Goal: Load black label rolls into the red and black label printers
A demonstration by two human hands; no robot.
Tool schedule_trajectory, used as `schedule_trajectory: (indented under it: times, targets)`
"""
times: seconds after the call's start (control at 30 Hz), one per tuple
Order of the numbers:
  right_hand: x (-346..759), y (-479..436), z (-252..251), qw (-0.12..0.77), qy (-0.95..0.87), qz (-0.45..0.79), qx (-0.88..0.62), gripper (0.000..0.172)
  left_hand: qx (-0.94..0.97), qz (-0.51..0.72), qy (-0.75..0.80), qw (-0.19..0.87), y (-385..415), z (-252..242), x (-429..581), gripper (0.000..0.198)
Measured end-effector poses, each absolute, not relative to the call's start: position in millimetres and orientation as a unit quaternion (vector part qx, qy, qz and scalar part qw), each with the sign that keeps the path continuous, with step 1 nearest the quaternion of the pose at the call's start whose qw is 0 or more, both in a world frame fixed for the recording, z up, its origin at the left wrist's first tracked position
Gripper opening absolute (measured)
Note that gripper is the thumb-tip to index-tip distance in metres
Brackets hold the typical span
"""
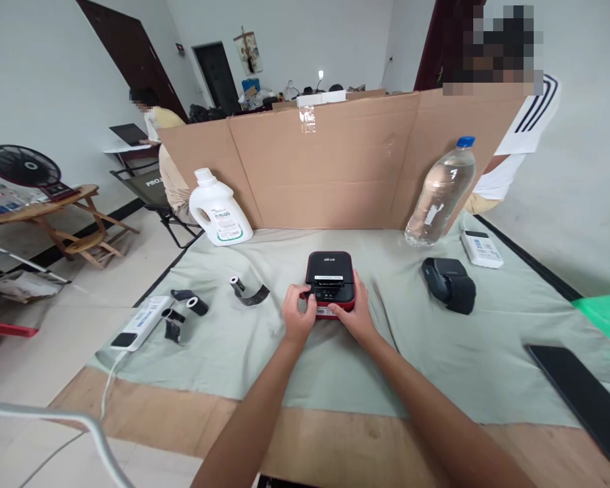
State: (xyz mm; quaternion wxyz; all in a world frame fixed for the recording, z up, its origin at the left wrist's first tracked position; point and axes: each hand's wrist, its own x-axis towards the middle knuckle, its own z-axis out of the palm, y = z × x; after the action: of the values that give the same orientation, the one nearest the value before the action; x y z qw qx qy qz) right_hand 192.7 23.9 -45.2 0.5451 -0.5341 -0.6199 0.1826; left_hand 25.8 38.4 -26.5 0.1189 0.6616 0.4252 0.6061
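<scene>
A small black label printer (330,271) with a red base stands on the pale green cloth (264,366), in the middle of the table. My left hand (299,312) holds its left side, with thumb and index finger close together at the front left corner. Around the right side wraps my right hand (354,310), its thumb lying across the red front edge. A pale strip crosses the printer's top near a slot. To the left lies a small roll with a dark strip (251,293) curling out of it. Another small roll (197,306) sits farther left beside dark curled pieces (173,325).
A cardboard panel (325,176) stands behind, between a white jug (221,210) and a clear bottle (441,196). White power strips (145,322) lie at both sides. A black device (448,285) and a phone (582,400) are on the right. Two people sit beyond the panel.
</scene>
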Motion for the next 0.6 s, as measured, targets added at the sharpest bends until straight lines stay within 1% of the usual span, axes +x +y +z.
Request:
schedule_trajectory:
  times: [0.27,0.47,0.53,0.6]
  targets:
    - [192.5,24.5,-43.3,0.551,-0.622,0.176,-0.528,0.085,0.650,0.624,0.417,0.123,43.4,-29.3,30.1,0.010]
    - [194.9,22.6,-42.5,0.549,-0.627,0.177,-0.523,0.082,0.643,0.622,0.422,0.144,41.7,-33.6,32.2,0.018]
    - [199.8,22.7,-35.9,0.548,-0.639,0.169,-0.513,0.075,0.650,0.622,0.412,0.144,42.3,-33.5,32.0,0.021]
    - [206.4,25.2,-22.7,0.547,-0.648,0.159,-0.505,0.059,0.655,0.622,0.402,0.148,43.1,-33.3,31.5,0.021]
